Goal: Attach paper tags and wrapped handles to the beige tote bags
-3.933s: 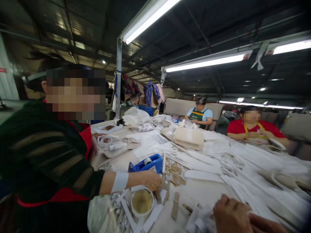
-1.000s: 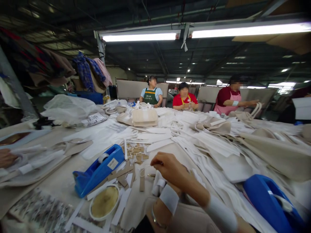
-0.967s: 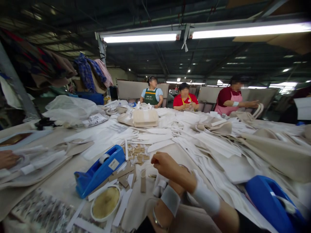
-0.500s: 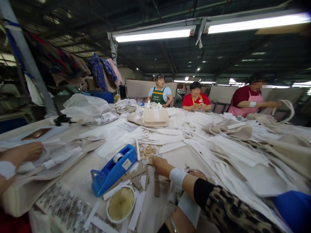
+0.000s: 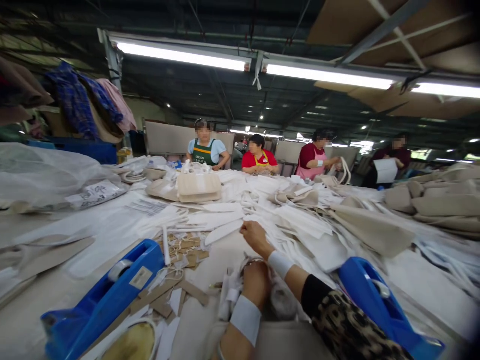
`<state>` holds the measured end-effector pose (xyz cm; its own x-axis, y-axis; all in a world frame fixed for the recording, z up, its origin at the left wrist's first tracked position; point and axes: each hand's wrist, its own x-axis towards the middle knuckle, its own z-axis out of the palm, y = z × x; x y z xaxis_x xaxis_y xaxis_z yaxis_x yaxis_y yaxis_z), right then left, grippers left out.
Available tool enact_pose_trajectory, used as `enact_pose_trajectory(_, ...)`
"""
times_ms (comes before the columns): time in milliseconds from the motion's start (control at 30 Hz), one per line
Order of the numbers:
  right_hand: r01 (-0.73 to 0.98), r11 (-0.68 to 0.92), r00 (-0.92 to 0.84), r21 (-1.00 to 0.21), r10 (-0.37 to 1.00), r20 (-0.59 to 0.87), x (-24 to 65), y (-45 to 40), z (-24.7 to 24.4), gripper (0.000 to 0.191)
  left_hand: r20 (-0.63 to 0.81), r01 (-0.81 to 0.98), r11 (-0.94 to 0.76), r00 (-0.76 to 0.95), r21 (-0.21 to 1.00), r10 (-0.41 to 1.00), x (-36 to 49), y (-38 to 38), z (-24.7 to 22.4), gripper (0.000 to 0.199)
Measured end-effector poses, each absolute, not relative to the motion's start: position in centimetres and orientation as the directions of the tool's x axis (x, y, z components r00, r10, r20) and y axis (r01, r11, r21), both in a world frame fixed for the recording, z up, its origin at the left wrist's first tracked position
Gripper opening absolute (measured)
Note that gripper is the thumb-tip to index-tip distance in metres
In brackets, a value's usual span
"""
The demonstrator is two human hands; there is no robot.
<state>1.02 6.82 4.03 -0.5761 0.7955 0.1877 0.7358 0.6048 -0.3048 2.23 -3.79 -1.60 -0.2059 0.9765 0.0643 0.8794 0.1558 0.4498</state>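
White wrapping (image 5: 283,300) wants steadying beside the left hand (image 5: 257,281), whose fingers are hidden; right hand (image 5: 255,236) curls, hold unclear.

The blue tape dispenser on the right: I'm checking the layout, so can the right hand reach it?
Probably yes: the right hand would need to swing outward, but nothing tall shows between the right sleeve and the tape dispenser.

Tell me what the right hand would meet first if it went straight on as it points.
The right hand would likely meet the flat white strip lying just ahead of it; the hand's height is unclear, so it might pass over.
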Motion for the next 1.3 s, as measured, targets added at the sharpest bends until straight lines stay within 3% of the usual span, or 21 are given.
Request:
enact_pose_trajectory(100,0.872,0.473,-0.453,-0.123,0.877,0.164,8.7,11.3,3.0,0.024,0.073,0.870,0.186,-0.246,0.457,0.967,2.9,-3.1,-1.9,0.029)
enact_pose_trajectory(267,0.905,0.421,-0.426,0.069,0.893,0.142,14.5,15.0,-0.2,0.018,0.072,0.864,0.218,-0.279,0.453,0.957,2.8,-3.3,-2.1,0.032)
enact_pose_trajectory(433,0.873,0.469,-0.486,0.132,0.858,0.164,13.9,16.7,-2.1,0.027,0.068,0.862,0.238,-0.298,0.447,0.952,2.8,-3.3,-2.2,0.033)
enact_pose_trajectory(600,0.864,0.491,-0.504,0.111,0.843,0.190,13.3,18.1,-2.1,0.035,0.041,0.852,0.258,-0.310,0.455,0.950,2.7,-3.0,-2.6,0.035)
enact_pose_trajectory(833,0.899,0.437,-0.416,-0.039,0.878,0.238,13.7,18.1,-1.2,0.027,0.072,0.838,0.290,-0.361,0.462,0.930,2.6,-2.6,-3.2,0.032)
enact_pose_trajectory(1100,0.883,0.254,-0.200,-0.395,0.964,0.175,16.7,17.1,3.0,0.024,0.218,0.827,0.290,-0.434,0.482,0.874,3.2,-3.4,-0.4,0.031)
enact_pose_trajectory(1167,0.820,0.288,-0.236,-0.494,0.957,0.166,17.1,15.8,4.2,0.024,0.302,0.794,0.213,-0.443,0.570,0.844,3.2,-3.5,0.1,0.029)
enact_pose_trajectory(1300,0.613,0.393,-0.409,-0.685,0.900,0.150,16.4,10.9,5.6,0.028,0.424,0.550,-0.175,-0.366,0.817,0.829,2.6,-2.6,0.2,0.028)
